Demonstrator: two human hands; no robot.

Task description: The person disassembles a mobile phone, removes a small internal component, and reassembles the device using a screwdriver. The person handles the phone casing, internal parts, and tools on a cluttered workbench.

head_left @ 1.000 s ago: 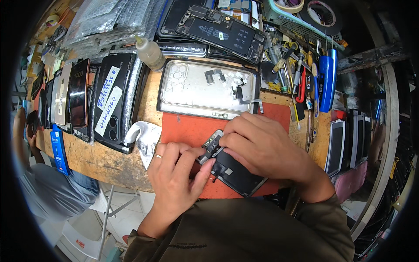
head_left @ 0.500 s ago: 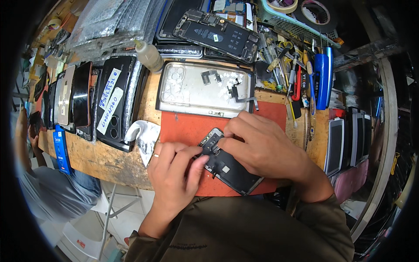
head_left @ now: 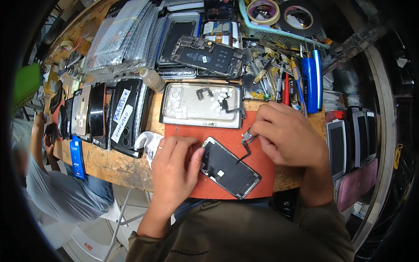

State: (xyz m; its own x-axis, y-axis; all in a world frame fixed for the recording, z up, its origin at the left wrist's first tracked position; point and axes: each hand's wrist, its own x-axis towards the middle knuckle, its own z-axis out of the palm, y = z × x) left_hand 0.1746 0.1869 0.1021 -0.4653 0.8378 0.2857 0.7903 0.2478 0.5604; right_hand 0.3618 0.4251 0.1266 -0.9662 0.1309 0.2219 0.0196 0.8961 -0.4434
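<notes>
A phone screen [head_left: 229,171] lies slantwise on the red mat [head_left: 266,177], its black back side up with a small pale square on it. My left hand [head_left: 173,168] grips the screen's upper left edge between thumb and fingers. Above and right of it, my right hand [head_left: 286,135] is closed, with a small flex cable [head_left: 247,148] pinched in its fingertips. The cable's dark tail hangs down over the screen's upper edge; whether it touches the screen I cannot tell.
A shallow tray [head_left: 200,120] beyond the mat holds small parts. An opened phone [head_left: 211,56] and a bottle [head_left: 152,79] stand behind. Tools [head_left: 286,83] crowd the right, phones [head_left: 124,115] the left. Another person's hand [head_left: 49,139] is at far left.
My right hand has lifted away from the screen to the upper right, bringing the flex cable with it. My left hand stays at the screen's edge. The whole view has shifted slightly.
</notes>
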